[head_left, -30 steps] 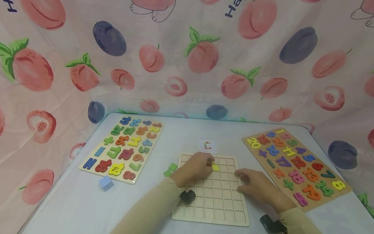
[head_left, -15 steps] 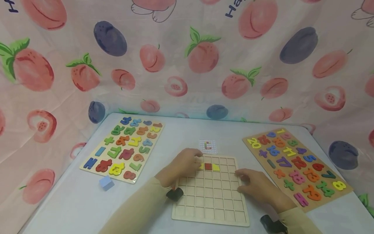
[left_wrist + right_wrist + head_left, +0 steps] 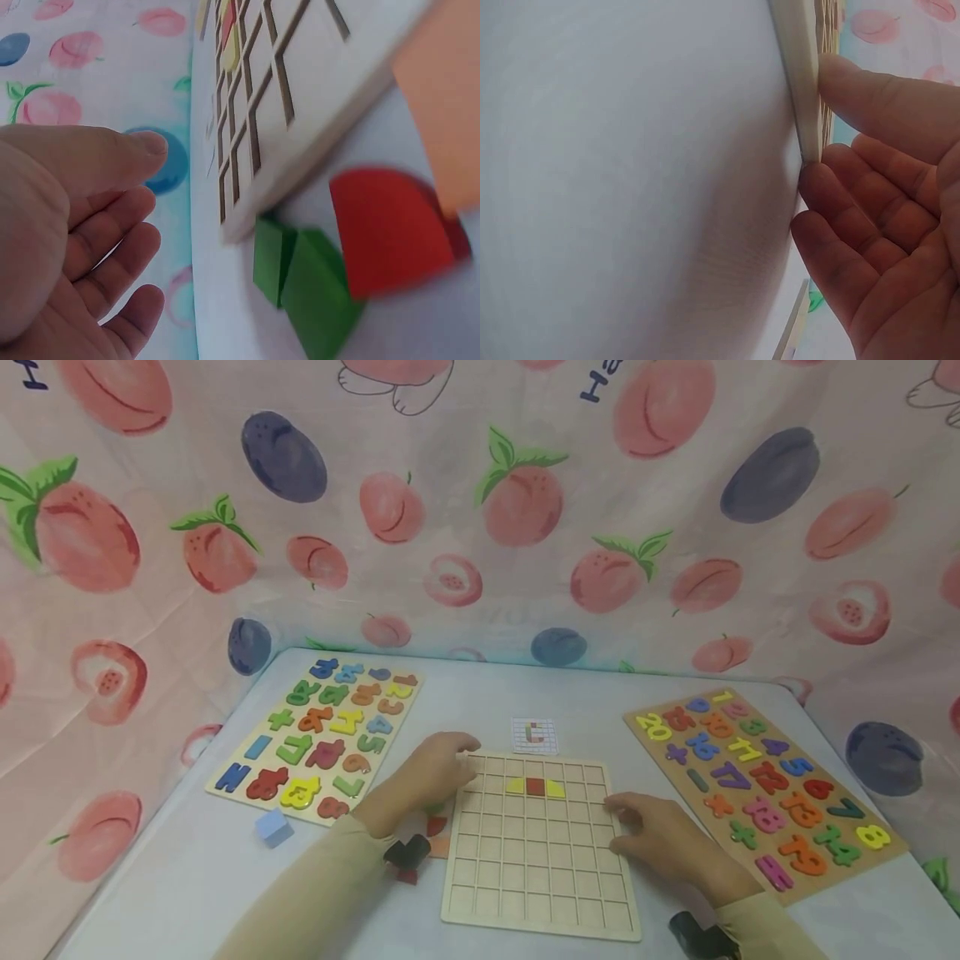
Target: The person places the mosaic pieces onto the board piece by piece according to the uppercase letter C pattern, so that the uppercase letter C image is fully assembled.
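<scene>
My left hand [image 3: 431,777] hovers by the upper left corner of a wooden grid board [image 3: 540,868], holding nothing. Its fingers are loosely bent in the left wrist view, apart from the thumb. On the board, a red square [image 3: 536,787] sits in a cell between two yellow pieces with slanted or curved outer sides, the left one [image 3: 516,787] and the right one [image 3: 555,788]. My right hand [image 3: 663,835] rests at the board's right edge, thumb and fingertips against the rim. Beside the board's left edge lie green blocks [image 3: 315,292], a red quarter-round block [image 3: 394,232] and an orange piece [image 3: 446,97].
A small card [image 3: 534,736] printed with a coloured C-like pattern lies behind the board. One number puzzle [image 3: 315,735] stands at left, another [image 3: 757,785] at right. A light blue cube [image 3: 273,828] sits near the left puzzle. A fruit-print cloth [image 3: 465,527] hangs behind the table.
My left hand has drawn back leftward off the grid, uncovering the red square and left yellow piece, then loose pieces beside the board. The right hand stays put.
</scene>
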`<state>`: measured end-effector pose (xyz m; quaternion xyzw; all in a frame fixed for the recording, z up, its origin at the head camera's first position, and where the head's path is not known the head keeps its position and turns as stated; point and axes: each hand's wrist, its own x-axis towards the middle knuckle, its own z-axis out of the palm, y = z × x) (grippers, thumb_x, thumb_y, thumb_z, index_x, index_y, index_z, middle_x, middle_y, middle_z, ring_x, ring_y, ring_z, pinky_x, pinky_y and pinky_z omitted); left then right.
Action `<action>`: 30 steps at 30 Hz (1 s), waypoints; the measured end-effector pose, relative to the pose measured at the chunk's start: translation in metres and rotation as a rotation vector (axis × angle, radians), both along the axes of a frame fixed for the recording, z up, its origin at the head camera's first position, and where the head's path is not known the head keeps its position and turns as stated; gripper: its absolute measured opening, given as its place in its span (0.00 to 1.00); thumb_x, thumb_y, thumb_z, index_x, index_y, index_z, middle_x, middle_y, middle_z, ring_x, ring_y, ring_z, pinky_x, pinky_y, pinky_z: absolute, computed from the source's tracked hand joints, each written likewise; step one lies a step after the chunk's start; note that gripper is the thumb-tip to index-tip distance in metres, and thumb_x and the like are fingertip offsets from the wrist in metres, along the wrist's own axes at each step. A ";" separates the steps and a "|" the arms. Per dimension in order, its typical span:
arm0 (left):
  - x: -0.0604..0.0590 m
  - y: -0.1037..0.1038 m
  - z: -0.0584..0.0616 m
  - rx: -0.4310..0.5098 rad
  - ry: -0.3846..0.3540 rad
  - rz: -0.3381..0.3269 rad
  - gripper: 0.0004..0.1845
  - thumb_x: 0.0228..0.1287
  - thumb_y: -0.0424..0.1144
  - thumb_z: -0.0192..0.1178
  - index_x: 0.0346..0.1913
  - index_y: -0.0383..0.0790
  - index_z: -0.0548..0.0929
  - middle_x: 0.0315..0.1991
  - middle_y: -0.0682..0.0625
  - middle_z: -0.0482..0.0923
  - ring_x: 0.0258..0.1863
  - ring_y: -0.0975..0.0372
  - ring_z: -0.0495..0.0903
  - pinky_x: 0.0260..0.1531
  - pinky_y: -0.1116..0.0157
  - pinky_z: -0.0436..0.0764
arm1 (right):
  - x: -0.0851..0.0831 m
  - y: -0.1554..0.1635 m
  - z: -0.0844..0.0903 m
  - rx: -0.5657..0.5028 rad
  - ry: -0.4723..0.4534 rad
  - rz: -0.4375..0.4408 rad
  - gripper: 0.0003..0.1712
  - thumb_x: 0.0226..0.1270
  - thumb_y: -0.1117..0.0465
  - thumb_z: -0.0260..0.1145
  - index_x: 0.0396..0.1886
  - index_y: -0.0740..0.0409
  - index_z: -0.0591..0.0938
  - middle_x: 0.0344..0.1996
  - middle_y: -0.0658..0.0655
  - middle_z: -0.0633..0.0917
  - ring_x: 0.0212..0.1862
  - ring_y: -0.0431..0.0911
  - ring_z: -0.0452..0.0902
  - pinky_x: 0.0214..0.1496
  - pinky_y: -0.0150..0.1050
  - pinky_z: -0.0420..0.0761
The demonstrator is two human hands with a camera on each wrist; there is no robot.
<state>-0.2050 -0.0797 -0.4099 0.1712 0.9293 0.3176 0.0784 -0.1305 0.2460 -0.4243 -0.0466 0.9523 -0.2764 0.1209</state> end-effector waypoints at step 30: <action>0.009 -0.041 -0.024 -0.071 -0.068 0.024 0.16 0.62 0.32 0.66 0.53 0.38 0.84 0.51 0.48 0.83 0.58 0.51 0.78 0.60 0.52 0.75 | 0.001 0.000 0.000 -0.001 0.020 0.011 0.33 0.52 0.59 0.78 0.59 0.58 0.81 0.59 0.62 0.81 0.62 0.61 0.75 0.63 0.60 0.71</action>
